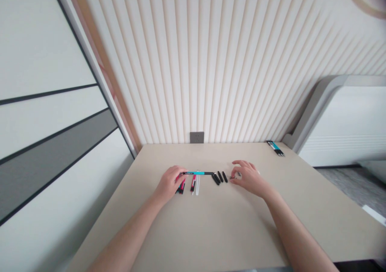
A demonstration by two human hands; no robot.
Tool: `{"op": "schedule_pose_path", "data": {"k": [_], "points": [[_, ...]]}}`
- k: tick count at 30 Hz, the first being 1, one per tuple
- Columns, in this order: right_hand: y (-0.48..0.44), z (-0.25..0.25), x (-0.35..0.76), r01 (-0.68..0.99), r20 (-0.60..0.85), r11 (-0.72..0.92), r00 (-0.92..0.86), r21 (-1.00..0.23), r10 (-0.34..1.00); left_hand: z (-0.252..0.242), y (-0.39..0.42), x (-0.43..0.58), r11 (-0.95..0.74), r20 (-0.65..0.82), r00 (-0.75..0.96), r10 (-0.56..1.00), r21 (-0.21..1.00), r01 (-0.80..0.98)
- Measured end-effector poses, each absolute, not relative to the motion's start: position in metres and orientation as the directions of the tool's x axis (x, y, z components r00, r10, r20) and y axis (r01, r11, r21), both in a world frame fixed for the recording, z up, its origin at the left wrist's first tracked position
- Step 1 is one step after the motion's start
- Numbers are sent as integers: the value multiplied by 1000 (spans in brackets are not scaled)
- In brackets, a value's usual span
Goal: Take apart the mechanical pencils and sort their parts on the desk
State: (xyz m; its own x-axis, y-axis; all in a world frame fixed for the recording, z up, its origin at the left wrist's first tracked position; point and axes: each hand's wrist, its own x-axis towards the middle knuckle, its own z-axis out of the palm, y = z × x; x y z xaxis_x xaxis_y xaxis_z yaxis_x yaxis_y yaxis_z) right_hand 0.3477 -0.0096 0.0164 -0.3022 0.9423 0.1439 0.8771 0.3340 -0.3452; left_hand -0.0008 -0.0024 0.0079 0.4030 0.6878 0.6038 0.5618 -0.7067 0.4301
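Note:
My left hand (171,183) is closed on one end of a blue-and-black pen (199,173), held level above the table and pointing right. Beneath that hand lie pink-and-black pen barrels (182,186), partly covered by the fingers. Another pink-and-black barrel (193,182) lies beside thin white sticks like pen refills (198,185). Several short black pen pieces (220,176) lie in a row between my hands. To their right, my right hand (247,178) pinches thumb and forefinger together close to the tabletop, by tiny dark or metallic bits too small to name.
A group of blue, white and black pens (275,148) rests at the table's back right corner. Behind the beige table (205,231) rises a ribbed wall with a dark socket (197,137). A white cabinet panel (45,207) stands left, and a white headboard (346,115) right.

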Motion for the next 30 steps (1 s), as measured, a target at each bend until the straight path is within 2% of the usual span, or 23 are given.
{"op": "schedule_pose_path", "data": {"k": [6, 9, 11, 14, 17, 19, 23, 30], "points": [[-7, 12, 348, 871, 169, 353, -313, -341, 935, 10, -4, 0, -706, 607, 398, 688, 431, 562], [-7, 15, 347, 850, 190, 357, -305, -388, 933, 11, -4, 0, -705, 611, 392, 688, 433, 561], [-8, 19, 344, 800, 236, 358, -275, -481, 932, 11, -5, 0, -701, 611, 385, 692, 440, 561], [-10, 22, 333, 643, 292, 319, -152, -697, 944, 12, -6, 1, -688, 611, 363, 704, 456, 565], [-13, 21, 316, 415, 256, 255, -52, -874, 965, 11, -6, 1, -674, 611, 343, 714, 468, 571], [-16, 18, 304, 267, 225, 234, -64, -935, 972, 11, -7, 1, -672, 610, 338, 717, 474, 569], [-20, 15, 288, 116, 210, 219, -86, -969, 974, 12, -7, 1, -678, 624, 329, 709, 476, 560], [-19, 9, 284, 39, 181, 186, -114, -982, 977, 12, -7, 1, -682, 622, 341, 705, 461, 568]]}}
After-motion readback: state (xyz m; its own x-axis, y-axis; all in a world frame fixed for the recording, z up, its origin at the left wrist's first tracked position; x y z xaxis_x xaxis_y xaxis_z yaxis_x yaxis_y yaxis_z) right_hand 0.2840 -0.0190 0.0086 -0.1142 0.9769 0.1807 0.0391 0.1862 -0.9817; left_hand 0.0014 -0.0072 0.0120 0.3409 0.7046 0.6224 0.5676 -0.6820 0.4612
